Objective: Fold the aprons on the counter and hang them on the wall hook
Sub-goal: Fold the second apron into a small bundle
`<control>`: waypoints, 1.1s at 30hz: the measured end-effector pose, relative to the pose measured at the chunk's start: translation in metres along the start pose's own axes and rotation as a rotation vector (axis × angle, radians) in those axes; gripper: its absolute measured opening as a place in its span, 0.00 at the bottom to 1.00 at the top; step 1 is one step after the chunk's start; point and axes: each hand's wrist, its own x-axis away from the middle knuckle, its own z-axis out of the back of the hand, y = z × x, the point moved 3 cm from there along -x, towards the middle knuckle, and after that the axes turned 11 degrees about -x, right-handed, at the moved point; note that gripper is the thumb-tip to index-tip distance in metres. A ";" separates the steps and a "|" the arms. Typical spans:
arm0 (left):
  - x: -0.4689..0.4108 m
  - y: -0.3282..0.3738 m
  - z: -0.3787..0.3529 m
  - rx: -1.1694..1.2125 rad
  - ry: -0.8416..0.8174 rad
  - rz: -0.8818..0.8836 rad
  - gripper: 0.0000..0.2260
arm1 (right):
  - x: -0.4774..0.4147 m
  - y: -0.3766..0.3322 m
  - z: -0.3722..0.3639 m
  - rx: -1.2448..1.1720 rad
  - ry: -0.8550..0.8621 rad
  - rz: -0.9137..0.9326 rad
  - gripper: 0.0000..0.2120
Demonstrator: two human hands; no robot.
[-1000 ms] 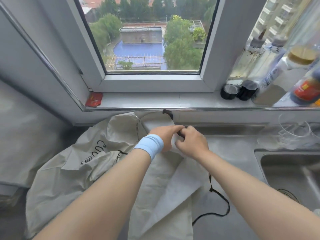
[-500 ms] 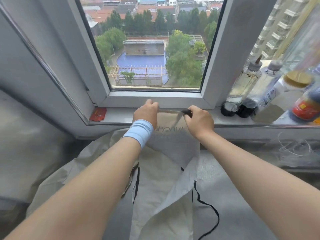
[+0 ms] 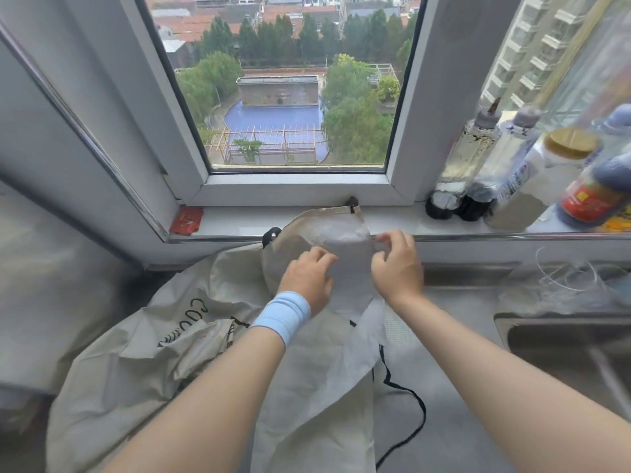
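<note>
A pale beige apron (image 3: 327, 377) lies lengthwise down the grey counter (image 3: 454, 397), its bib end propped against the window sill (image 3: 239, 221). Black ties (image 3: 403, 397) trail off its right side. My left hand (image 3: 307, 279), with a light blue wristband, rests fingers-down on the bib's left part. My right hand (image 3: 396, 264) pinches the bib's right edge between thumb and fingers. A second, crumpled apron (image 3: 143, 353) with black lettering is heaped to the left, partly under the first. No wall hook is in view.
Bottles and jars (image 3: 532, 172) crowd the sill at the right. A red packet (image 3: 187, 220) lies on the sill at the left. A steel sink (image 3: 566, 353) sits at the right, with clear plastic wrap (image 3: 573, 285) behind it.
Both hands came down from the sill. They had held the bib's top edge stretched up; now the bib leans on the sill and the hands work lower on it.
</note>
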 end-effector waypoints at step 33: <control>0.048 -0.015 -0.092 -0.195 -0.579 -0.170 0.26 | 0.045 0.072 -0.079 0.622 -0.841 -0.034 0.24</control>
